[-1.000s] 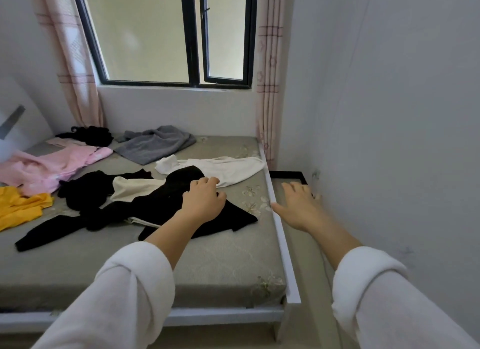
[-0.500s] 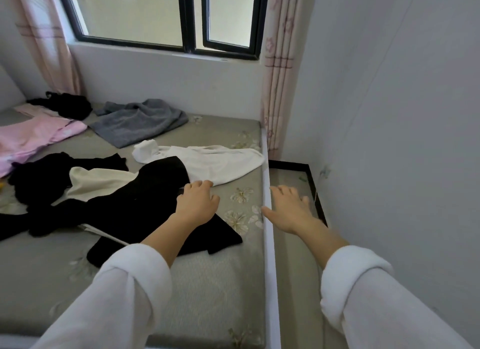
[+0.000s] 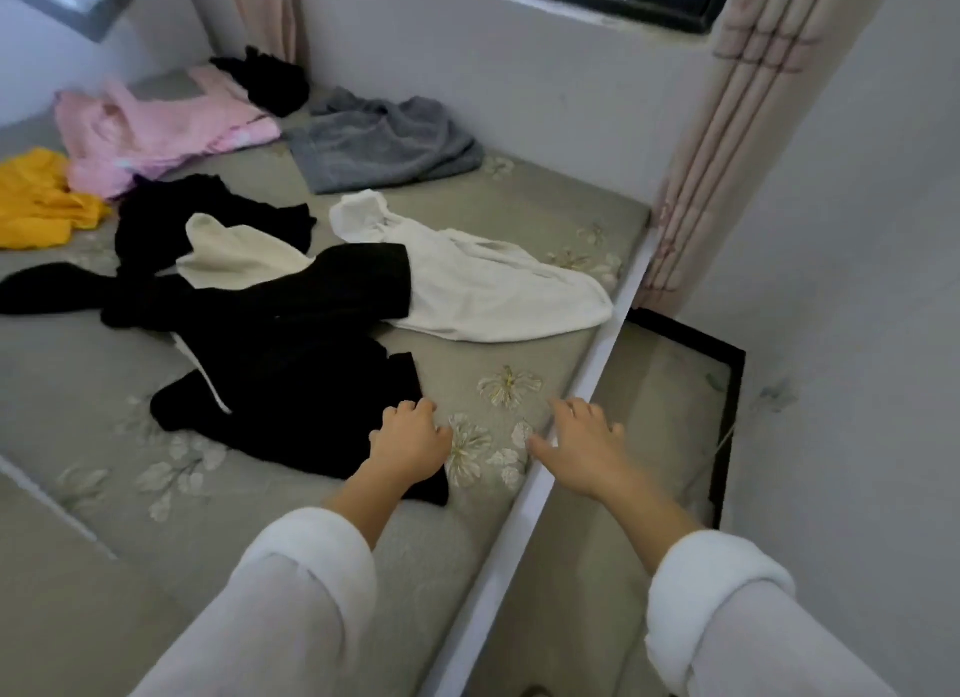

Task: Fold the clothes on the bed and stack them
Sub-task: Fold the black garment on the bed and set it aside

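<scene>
Bed (image 3: 291,520) strewn with unfolded clothes (image 3: 493,291). Left hand (image 3: 410,444), fingers curled, grip unclear, has been drawn back to the edge of the black garment (image 3: 291,364) at its 10 o'clock. Right hand (image 3: 582,447) is held spread; folding is judged unstarted.

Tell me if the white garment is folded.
Not folded: the white garment lies loose and rumpled on the bed, partly under the black garment.

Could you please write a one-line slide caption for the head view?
Left hand at the near edge of a black garment, right hand over the bed rail; unfolded clothes lie scattered beyond.
</scene>
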`<state>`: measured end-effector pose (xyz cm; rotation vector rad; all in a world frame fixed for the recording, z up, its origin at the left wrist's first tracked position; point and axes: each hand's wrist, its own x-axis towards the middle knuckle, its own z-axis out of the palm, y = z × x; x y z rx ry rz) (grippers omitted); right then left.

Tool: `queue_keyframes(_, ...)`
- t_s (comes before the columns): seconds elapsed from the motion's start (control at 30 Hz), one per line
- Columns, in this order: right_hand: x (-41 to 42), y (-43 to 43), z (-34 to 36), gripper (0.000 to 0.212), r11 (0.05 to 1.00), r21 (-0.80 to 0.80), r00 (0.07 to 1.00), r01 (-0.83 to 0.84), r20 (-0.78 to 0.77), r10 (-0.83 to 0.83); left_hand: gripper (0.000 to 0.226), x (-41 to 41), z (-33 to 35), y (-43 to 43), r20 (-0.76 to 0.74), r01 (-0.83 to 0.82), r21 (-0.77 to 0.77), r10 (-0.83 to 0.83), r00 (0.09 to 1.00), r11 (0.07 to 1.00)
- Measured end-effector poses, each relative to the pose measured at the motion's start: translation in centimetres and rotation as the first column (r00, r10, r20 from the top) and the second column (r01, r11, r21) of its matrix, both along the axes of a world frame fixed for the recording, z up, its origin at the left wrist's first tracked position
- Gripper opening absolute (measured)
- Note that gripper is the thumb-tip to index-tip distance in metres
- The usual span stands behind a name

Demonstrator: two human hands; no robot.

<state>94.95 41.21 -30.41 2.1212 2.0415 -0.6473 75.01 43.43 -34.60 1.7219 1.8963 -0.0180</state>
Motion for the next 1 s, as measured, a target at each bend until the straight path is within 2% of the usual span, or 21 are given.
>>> queue_keyframes(0.13, 3.1, 3.6, -3.0, 0.059, 0.995, -0.068, 0.997, -0.077, 0.014, 0.078, 0.049, 3.6, -3.5, -0.1, -0.020, -0.060, -0.133, 0.058, 0.998, 0.989)
queue_keyframes(0.23, 2.3, 6.5, -5.0, 0.058, 0.980, -0.112, 0.986, -0.164, -0.006, 0.165, 0.050, 3.3, -5.9, 0.9, 0.012, -0.185, -0.166, 0.190, 0.982, 0.969)
queue_keyframes(0.33, 0.2, 9.2, -7.4, 0.058, 0.948, -0.167, 0.962, -0.271, -0.022, 0.272, 0.052, 1.4, -8.9, 2.2, 0.043, -0.354, -0.188, 0.368, 0.929, 0.916)
queue_keyframes(0.57, -5.3, 18.2, -13.0, 0.057, 0.831, -0.266, 0.856, -0.489, 0.036, 0.515, 0.052, -4.2, -16.3, 6.1, 0.100, -0.700, -0.142, 0.713, 0.694, 0.700)
queue_keyframes(0.67, -8.1, 22.5, -15.2, 0.057, 0.795, -0.280, 0.823, -0.538, 0.030, 0.567, 0.055, -5.7, -18.7, 7.9, 0.130, -0.809, -0.164, 0.825, 0.549, 0.564)
queue_keyframes(0.77, -11.3, 26.4, -17.1, 0.057, 0.747, -0.282, 0.774, -0.602, 0.021, 0.632, 0.056, -7.3, -20.3, 9.5, 0.132, -0.892, -0.124, 0.898, 0.420, 0.435)
queue_keyframes(0.87, -14.7, 30.4, -18.6, 0.054, 0.720, -0.239, 0.735, -0.651, 0.035, 0.677, 0.057, -9.8, -21.5, 11.6, 0.116, -0.935, -0.066, 0.933, 0.341, 0.349)
queue_keyframes(1.0, -19.6, 35.6, -20.1, 0.050, 0.684, -0.117, 0.683, -0.720, 0.059, 0.728, 0.060, -13.6, -22.5, 14.7, 0.089, -0.957, 0.036, 0.953, 0.290, 0.288)
